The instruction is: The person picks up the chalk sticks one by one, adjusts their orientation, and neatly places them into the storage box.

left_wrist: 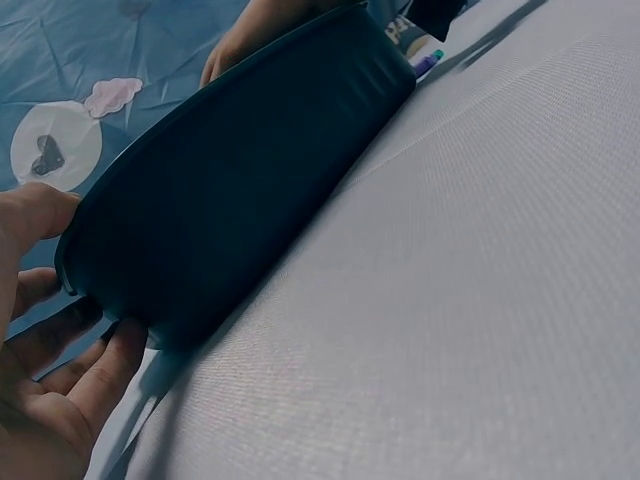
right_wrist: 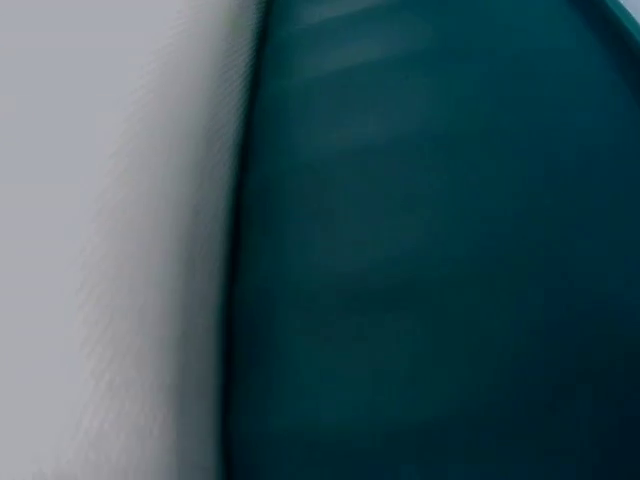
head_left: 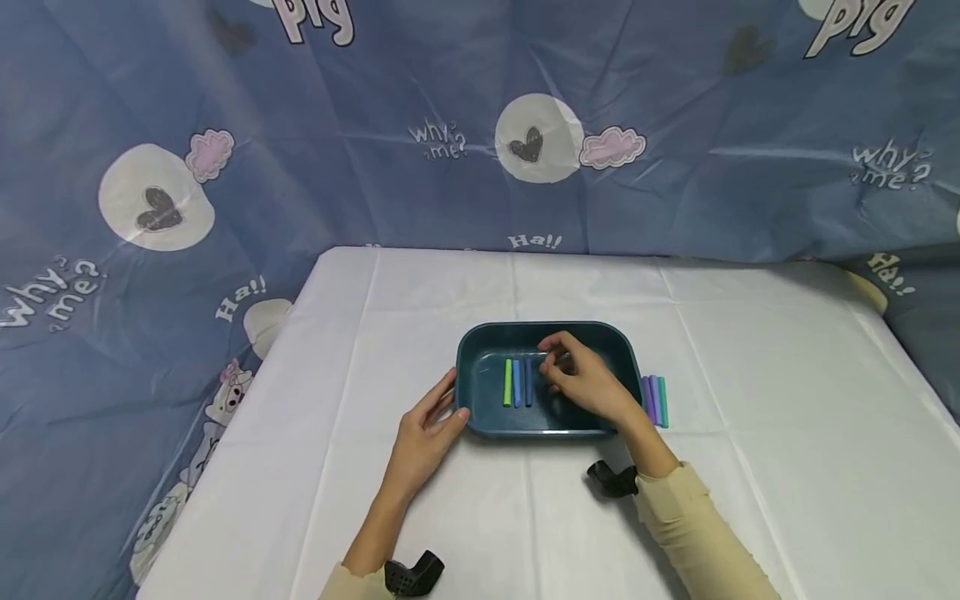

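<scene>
In the head view a dark teal tray [head_left: 504, 422] sits on the white cloth. A green stick [head_left: 507, 383], a blue stick [head_left: 517, 383] and a dark blue stick [head_left: 528, 383], all chalk-like, lie side by side in it. My left hand [head_left: 422, 442] holds the tray's left end near the front corner, its thumb apart from the other fingers. Over the tray, just right of the dark blue stick, hovers my right hand [head_left: 585, 377], fingers bent and no stick visible between them. The right wrist view shows only the tray wall [right_wrist: 400, 250], blurred.
Purple sticks [head_left: 651, 400] and a teal stick [head_left: 662, 402] lie on the cloth [head_left: 787, 375] against the tray's right side, partly behind the right wrist. A blue printed curtain [head_left: 450, 200] hangs behind the table. Each wrist carries a black camera mount [head_left: 414, 575].
</scene>
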